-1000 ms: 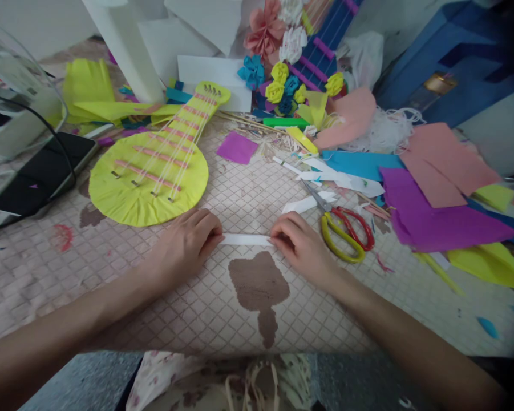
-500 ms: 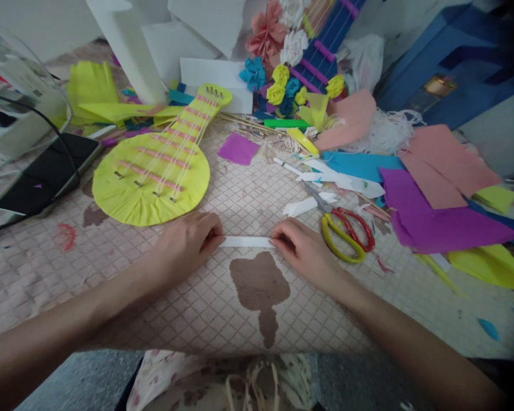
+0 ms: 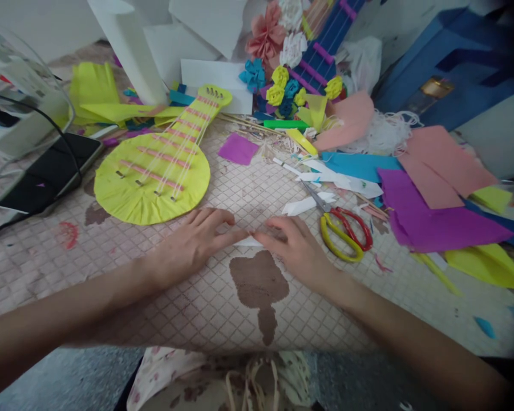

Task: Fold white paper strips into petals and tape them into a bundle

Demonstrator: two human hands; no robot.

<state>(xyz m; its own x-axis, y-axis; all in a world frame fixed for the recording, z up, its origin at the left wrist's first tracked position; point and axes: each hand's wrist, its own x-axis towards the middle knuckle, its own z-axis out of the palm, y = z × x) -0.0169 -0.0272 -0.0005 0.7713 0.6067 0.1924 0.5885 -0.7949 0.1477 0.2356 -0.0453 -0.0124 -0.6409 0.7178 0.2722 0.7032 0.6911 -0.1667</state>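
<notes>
A narrow white paper strip [image 3: 248,242] lies flat on the patterned tabletop in front of me, mostly covered by my hands. My left hand [image 3: 199,237] rests over its left part, thumb stretched along it, fingers apart from the thumb. From the other side my right hand [image 3: 297,245] mirrors this, its thumb laid on the strip. The two thumb tips meet near the strip's middle. Neither hand is closed around the paper. Scissors with yellow and red handles [image 3: 344,233] lie just right of my right hand. Beyond my left hand is a yellow paper-covered toy lute [image 3: 154,177] with strings.
Purple paper [image 3: 436,217], pink paper [image 3: 436,165] and white scraps [image 3: 310,202] are spread at the right. Paper flowers [image 3: 278,85] and a blue box [image 3: 445,68] stand at the back. A phone [image 3: 51,171] with cables lies left, beside a power strip [image 3: 21,114].
Both hands have let go of the strip's ends and come together toward its middle. Their fingers have spread from a pinch, thumbs now on the paper.
</notes>
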